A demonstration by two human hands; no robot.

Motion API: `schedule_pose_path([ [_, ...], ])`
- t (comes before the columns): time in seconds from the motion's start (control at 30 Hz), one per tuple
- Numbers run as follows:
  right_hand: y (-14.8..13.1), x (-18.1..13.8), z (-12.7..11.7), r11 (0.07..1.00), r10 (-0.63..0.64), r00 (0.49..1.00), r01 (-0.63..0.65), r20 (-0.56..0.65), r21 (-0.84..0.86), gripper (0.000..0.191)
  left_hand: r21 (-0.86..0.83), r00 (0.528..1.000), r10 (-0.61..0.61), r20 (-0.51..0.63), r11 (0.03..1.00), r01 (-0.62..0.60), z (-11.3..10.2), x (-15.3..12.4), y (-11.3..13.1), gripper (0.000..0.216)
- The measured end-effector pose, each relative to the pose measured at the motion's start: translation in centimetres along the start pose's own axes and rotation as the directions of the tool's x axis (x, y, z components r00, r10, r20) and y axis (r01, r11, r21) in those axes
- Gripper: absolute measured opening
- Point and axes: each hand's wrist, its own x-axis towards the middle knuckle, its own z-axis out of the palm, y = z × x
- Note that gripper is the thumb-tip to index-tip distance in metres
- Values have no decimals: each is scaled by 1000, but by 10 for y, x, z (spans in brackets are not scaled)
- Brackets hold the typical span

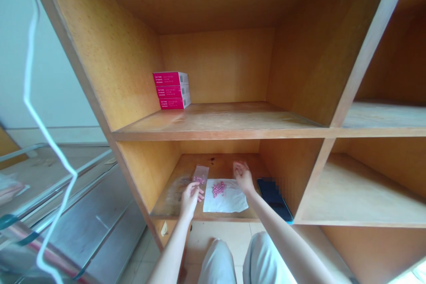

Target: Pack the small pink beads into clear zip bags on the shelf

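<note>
On the wooden shelf (173,191), left hand (190,197) curled by the clear plastic bag (201,171), right hand (244,177) bunched, can't tell if either grips. Round pink beads (218,189) near the white sheet (230,205)'s left edge; seemingly mid-handling, next needs gentle fingers.

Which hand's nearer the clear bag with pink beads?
Left. Left hand at the near end of the clear bag; right hand off to the bag's right, by the white sheet.
</note>
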Motion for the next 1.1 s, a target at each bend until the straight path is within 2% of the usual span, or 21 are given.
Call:
schedule_pose_path([
  [0.1,-8,-21,4,985,128,992,-127,-3,118,26,10,1000,17,-10,1000,-17,0,-1,0,33],
  [0.2,-8,-41,9,967,216,976,-215,7,137,25,36,997,53,-63,998,-51,0,-2,-1,29],
  [0.37,-3,-60,10,966,235,971,-237,34,103,24,156,953,216,-214,970,-185,2,3,-4,24],
  [0.47,-3,-63,9,968,221,975,-223,31,111,25,258,923,316,-222,931,-257,4,14,-1,27],
  [0.53,-4,-63,9,971,206,978,-208,29,118,25,351,924,342,-173,898,-267,6,24,5,28],
  [0.6,-4,-63,9,973,195,980,-197,26,123,26,493,948,312,-57,835,-245,8,34,13,29],
  [0.7,-3,-63,9,972,199,980,-200,15,128,26,734,979,154,137,648,-204,10,46,25,34],
  [0.77,-1,-63,9,970,207,978,-207,8,128,27,828,973,66,223,513,-224,11,51,31,36],
  [0.83,1,-63,9,969,214,977,-214,12,122,26,870,961,30,276,418,-263,11,54,35,35],
  [0.93,2,-63,9,969,222,975,-223,27,108,26,886,954,11,301,367,-284,10,57,39,26],
  [1.1,-1,-63,8,968,220,975,-223,32,117,26,879,955,13,295,388,-277,10,60,40,14],
])
